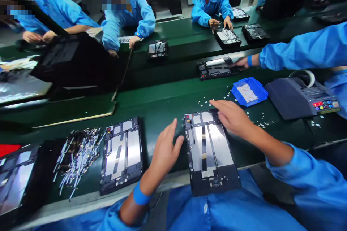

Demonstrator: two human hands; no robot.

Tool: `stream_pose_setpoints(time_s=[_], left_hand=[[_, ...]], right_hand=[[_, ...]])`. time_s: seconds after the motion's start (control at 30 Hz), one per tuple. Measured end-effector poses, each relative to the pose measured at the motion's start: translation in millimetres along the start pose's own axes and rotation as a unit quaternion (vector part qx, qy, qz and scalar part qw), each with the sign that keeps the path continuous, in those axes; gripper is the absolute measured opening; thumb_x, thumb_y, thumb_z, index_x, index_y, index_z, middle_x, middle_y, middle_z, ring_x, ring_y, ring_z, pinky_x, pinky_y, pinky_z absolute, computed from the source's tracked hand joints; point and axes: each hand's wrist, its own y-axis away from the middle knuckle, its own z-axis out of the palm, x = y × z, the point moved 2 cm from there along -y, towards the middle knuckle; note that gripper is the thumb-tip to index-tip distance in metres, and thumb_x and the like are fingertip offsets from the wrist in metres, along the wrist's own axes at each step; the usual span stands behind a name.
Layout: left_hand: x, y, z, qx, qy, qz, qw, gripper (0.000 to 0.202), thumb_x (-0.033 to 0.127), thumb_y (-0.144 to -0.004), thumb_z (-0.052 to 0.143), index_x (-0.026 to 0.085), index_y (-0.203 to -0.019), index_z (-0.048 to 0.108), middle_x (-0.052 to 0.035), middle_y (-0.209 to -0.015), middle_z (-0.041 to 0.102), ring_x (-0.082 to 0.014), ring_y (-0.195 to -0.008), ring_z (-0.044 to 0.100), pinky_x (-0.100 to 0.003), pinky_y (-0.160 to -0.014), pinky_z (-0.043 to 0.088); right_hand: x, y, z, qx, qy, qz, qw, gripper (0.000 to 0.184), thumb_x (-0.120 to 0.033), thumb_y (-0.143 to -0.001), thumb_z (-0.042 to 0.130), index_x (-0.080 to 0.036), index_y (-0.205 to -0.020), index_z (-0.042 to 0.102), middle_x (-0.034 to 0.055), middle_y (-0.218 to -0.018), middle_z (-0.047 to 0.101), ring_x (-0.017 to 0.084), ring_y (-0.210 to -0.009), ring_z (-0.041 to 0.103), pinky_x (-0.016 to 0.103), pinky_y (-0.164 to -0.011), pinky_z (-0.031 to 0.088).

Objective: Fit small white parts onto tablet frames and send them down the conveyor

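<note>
In front of me an opened tablet (221, 148), its silver inner plate and ribbon cables showing, lies at the table's front edge and overhangs it a little. My left hand (164, 148) is held beside its left edge, fingers stretched out and holding nothing; the thumb comes close to the edge. Over its top right corner reaches my right hand (231, 117), index finger extended toward small white pieces (203, 103) scattered on the green table. Whether that hand touches the tablet I cannot tell. Another opened tablet (135, 148) lies to the left of my left hand.
A heap of thin cable strips (78, 158) lies at the left. Ahead on the right are a blue tray (260, 92) of white pieces and a tape dispenser (290, 95). A co-worker's hand (244, 63) touches another tablet (214, 68). Several co-workers sit across the table.
</note>
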Motion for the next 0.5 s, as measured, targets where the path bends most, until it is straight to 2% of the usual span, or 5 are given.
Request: stream_pose_setpoints(time_s=[0.07, 0.13, 0.3, 0.4, 0.5], left_hand=[[-7, 21, 9.1, -0.013, 0.078, -0.050, 0.996, 0.058, 0.036, -0.103, 0.046, 0.022, -0.159, 0.039, -0.0150, -0.138, 0.062, -0.0262, -0.113, 0.065, -0.041, -0.094, 0.056], [-1, 38, 21.4, -0.041, 0.118, -0.062, 0.990, 0.058, 0.038, -0.101, 0.050, 0.023, -0.157, 0.043, -0.0138, -0.133, 0.064, -0.0263, -0.115, 0.065, -0.042, -0.097, 0.056], [31, 58, 33.8, -0.006, 0.160, -0.070, 0.985, 0.060, 0.037, -0.100, 0.050, 0.023, -0.159, 0.042, -0.0154, -0.151, 0.054, -0.0312, -0.143, 0.049, -0.052, -0.120, 0.040], [16, 66, 7.8, 0.043, 0.240, -0.141, 0.960, 0.064, 0.040, -0.102, 0.044, 0.025, -0.163, 0.034, -0.0118, -0.160, 0.050, -0.0289, -0.147, 0.048, -0.048, -0.120, 0.043], [-30, 74, -47.4, 0.100, 0.222, -0.240, 0.940, 0.061, 0.041, -0.099, 0.045, 0.028, -0.159, 0.044, -0.0078, -0.151, 0.061, -0.0277, -0.137, 0.059, -0.045, -0.113, 0.051]], right_hand=[[0, 37, -7, 0.006, -0.014, 0.120, 0.993, 0.042, -0.031, -0.106, 0.042, -0.018, -0.140, 0.063, 0.0142, -0.119, 0.071, 0.029, -0.109, 0.066, 0.047, -0.097, 0.052], [-13, 67, -8, -0.051, -0.039, 0.187, 0.980, 0.043, -0.038, -0.106, 0.044, -0.017, -0.137, 0.065, 0.0140, -0.110, 0.071, 0.029, -0.100, 0.068, 0.047, -0.091, 0.056], [-66, 82, -14, -0.086, -0.122, 0.191, 0.970, 0.059, -0.038, -0.103, 0.050, -0.022, -0.159, 0.041, 0.0158, -0.124, 0.066, 0.032, -0.112, 0.065, 0.052, -0.096, 0.057], [-79, 74, -21, -0.092, -0.184, 0.140, 0.969, 0.068, -0.040, -0.102, 0.051, -0.027, -0.165, 0.030, 0.0151, -0.128, 0.064, 0.031, -0.111, 0.066, 0.050, -0.095, 0.059], [-73, 69, -18, -0.081, -0.230, 0.109, 0.964, 0.064, -0.043, -0.102, 0.052, -0.030, -0.163, 0.038, 0.0132, -0.124, 0.067, 0.028, -0.102, 0.069, 0.048, -0.088, 0.061]])
